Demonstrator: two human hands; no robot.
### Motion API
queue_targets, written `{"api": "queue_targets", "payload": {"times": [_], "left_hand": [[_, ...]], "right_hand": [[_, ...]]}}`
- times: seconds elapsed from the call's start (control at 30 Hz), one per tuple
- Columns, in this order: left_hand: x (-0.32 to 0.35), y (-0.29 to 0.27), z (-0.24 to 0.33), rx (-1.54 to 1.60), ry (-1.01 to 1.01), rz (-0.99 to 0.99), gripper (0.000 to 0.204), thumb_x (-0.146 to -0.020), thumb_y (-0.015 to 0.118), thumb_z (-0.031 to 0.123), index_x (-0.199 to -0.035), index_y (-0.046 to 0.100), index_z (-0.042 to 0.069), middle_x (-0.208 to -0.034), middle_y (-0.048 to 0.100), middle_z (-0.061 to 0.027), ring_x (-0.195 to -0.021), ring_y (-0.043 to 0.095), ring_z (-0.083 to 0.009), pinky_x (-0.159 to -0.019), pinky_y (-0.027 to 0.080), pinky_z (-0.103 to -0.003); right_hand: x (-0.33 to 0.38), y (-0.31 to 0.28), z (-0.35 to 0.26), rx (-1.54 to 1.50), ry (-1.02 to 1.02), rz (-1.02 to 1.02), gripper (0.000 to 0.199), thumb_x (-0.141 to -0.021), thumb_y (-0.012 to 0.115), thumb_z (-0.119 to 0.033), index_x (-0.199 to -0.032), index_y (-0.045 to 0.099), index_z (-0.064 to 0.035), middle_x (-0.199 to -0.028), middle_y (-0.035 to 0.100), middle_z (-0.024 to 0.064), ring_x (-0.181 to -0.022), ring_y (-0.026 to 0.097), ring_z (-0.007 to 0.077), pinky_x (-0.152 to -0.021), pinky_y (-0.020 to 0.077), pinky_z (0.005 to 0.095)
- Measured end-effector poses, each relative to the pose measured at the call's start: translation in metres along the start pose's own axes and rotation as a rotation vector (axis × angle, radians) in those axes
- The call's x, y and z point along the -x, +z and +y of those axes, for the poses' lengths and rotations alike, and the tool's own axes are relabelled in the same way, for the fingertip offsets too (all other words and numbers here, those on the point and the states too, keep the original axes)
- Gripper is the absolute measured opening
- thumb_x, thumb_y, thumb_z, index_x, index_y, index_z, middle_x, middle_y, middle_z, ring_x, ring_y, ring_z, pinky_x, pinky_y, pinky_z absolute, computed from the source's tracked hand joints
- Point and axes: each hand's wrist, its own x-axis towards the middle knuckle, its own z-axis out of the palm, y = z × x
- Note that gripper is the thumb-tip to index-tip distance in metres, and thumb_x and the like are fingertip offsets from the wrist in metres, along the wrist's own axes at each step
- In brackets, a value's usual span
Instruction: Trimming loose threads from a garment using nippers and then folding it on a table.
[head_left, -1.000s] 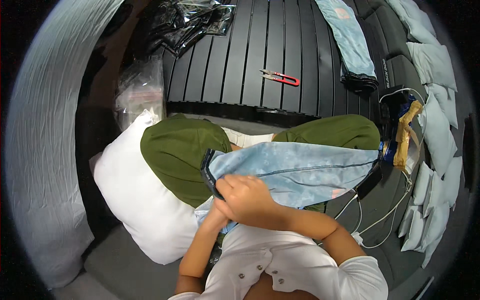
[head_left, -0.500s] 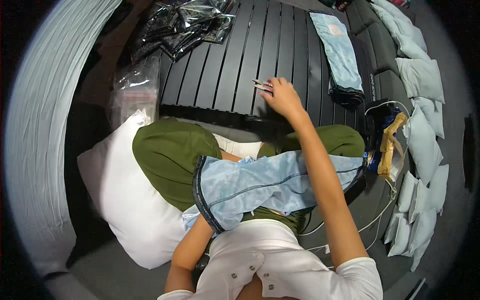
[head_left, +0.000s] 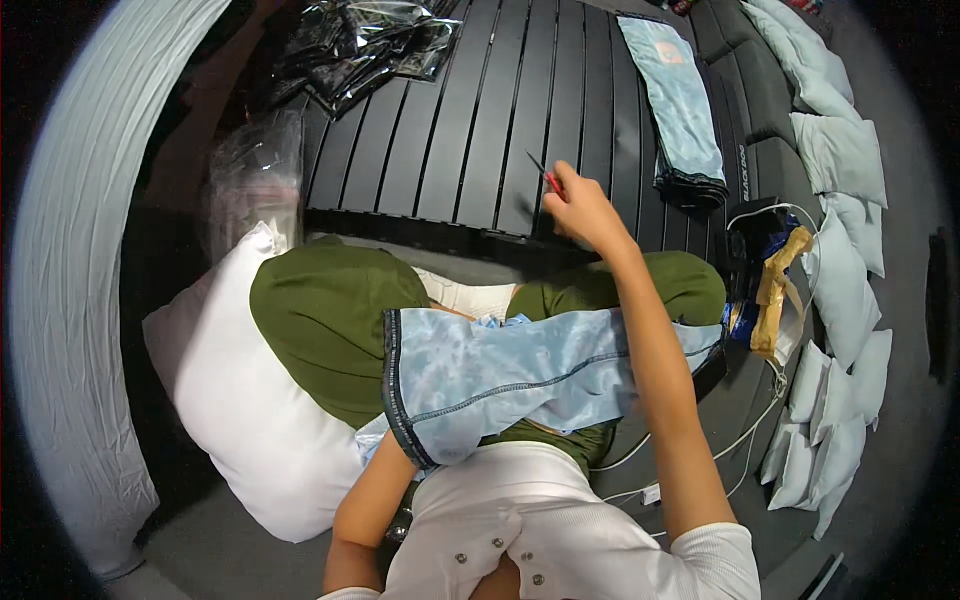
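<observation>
Red-handled snips (head_left: 547,178) are gripped in the right hand (head_left: 580,205) above the desk (head_left: 450,120); blue fabric (head_left: 500,375) waits uncut, left hand hidden underneath.

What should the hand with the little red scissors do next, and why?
Probably bring the small red-handled scissors back toward the lap. The right hand holds them lifted off the black slatted table, while the pale blue denim piece lies across the green-trousered legs. The left hand is hidden under that fabric, so what needs cutting there can't be seen.
</observation>
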Motion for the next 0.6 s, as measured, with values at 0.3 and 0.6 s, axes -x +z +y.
{"api": "queue_targets", "payload": {"times": [0.3, 0.6], "left_hand": [[-0.028, -0.017, 0.052, -0.347, -0.093, -0.167, 0.046, -0.081, 0.051, 0.026, -0.123, 0.040, 0.009, -0.122, 0.044, -0.0070, -0.112, 0.040, -0.0188, -0.098, 0.029, -0.029], [-0.040, -0.003, 0.034, 0.540, -0.155, 0.083, 0.034, -0.069, 0.063, 0.017, -0.098, 0.053, 0.004, -0.090, 0.057, -0.0055, -0.085, 0.054, -0.0158, -0.077, 0.041, -0.026]], "right_hand": [[0.137, -0.037, -0.016, -0.293, -0.259, -0.098, 0.023, -0.080, 0.054, -0.024, -0.086, 0.047, -0.0024, -0.066, 0.046, 0.0024, -0.058, 0.043, 0.0113, -0.053, 0.0350, 0.0236], [0.184, -0.034, 0.002, -0.057, -0.209, -0.070, 0.025, -0.070, 0.066, -0.020, -0.072, 0.048, -0.0025, -0.054, 0.045, 0.0031, -0.045, 0.041, 0.0137, -0.044, 0.0333, 0.0246]]}}
